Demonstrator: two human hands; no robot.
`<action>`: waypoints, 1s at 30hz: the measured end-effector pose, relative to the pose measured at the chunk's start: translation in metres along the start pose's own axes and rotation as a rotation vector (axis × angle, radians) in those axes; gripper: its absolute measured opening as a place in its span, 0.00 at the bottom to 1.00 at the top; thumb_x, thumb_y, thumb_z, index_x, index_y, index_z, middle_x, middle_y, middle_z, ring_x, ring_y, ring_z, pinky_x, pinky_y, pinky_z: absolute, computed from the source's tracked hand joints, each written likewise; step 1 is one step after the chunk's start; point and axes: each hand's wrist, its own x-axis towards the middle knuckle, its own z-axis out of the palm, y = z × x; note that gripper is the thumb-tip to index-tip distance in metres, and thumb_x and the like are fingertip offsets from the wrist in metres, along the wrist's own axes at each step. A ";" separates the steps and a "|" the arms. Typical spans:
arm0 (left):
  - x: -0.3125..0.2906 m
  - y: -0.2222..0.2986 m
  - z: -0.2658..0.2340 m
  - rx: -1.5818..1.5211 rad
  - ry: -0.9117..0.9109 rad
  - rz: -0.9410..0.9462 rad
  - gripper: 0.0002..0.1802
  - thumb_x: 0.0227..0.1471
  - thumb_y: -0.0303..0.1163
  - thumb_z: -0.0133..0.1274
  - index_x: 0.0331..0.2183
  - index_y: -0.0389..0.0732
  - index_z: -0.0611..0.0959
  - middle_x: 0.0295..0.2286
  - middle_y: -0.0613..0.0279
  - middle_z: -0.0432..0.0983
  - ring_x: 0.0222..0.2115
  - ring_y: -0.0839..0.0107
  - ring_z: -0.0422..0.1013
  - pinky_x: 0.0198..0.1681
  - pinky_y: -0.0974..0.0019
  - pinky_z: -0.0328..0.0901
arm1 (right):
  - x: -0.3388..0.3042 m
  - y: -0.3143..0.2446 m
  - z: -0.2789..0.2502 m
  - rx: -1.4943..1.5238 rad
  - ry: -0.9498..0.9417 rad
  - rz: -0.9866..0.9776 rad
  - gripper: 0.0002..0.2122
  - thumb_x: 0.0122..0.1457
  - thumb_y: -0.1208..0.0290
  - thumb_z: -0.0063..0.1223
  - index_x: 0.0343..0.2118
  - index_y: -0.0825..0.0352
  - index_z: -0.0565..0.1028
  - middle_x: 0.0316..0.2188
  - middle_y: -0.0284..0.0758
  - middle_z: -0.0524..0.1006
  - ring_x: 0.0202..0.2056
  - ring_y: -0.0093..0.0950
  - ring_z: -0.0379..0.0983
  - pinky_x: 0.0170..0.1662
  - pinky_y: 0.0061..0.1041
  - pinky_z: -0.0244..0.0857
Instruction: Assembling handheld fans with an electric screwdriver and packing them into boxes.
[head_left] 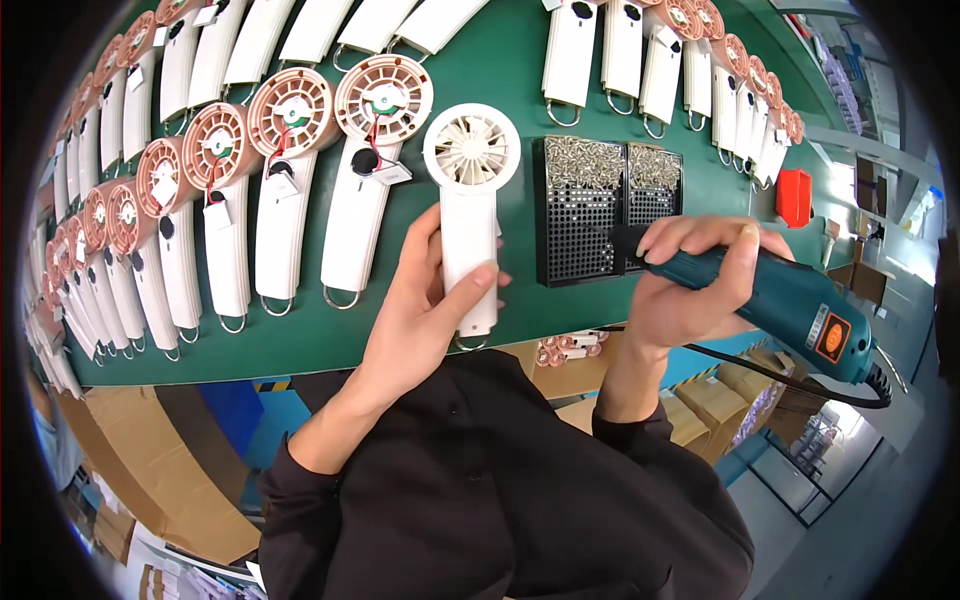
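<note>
My left hand (430, 310) is wrapped round the handle of a white handheld fan (470, 215), its round grille facing up and a wire loop at its lower end. My right hand (700, 280) grips a dark teal electric screwdriver (790, 300), a cord running from its rear end. The tool's black nose points left, over the right part of a black screw tray (580, 235). Small silver screws (585, 160) are heaped at the tray's far end, and more sit in its rows of holes. Whether the bit touches a screw I cannot tell.
Rows of pink-and-white fan bodies (290, 110) with red wires lie on the green tabletop (400, 300) at left. More white fan handles (570, 60) line the far right. A red bin (795, 198) stands right of the tray. Cardboard boxes (150, 450) are below the table's near edge.
</note>
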 end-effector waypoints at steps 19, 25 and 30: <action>0.018 -0.006 0.002 -0.075 -0.126 0.008 0.42 0.54 0.22 0.48 0.60 0.44 0.39 0.47 0.50 0.67 0.47 0.67 0.67 0.47 0.64 0.63 | 0.001 0.004 0.003 0.017 -0.117 -0.025 0.07 0.56 0.73 0.42 0.34 0.67 0.58 0.15 0.38 0.64 0.08 0.27 0.60 0.12 0.27 0.62; 0.017 -0.004 0.004 -0.044 -0.126 0.023 0.40 0.55 0.19 0.44 0.60 0.43 0.40 0.47 0.48 0.67 0.47 0.65 0.68 0.46 0.65 0.64 | -0.009 -0.025 -0.009 0.175 -0.234 -0.081 0.05 0.61 0.68 0.33 0.36 0.61 0.57 0.17 0.38 0.63 0.08 0.28 0.60 0.12 0.31 0.62; 0.017 -0.009 0.002 -0.042 -0.125 0.047 0.39 0.55 0.19 0.44 0.60 0.42 0.41 0.47 0.48 0.68 0.47 0.65 0.68 0.46 0.65 0.64 | -0.002 -0.014 0.004 -0.044 -0.105 0.044 0.06 0.57 0.69 0.37 0.30 0.66 0.58 0.14 0.37 0.62 0.08 0.28 0.60 0.13 0.30 0.62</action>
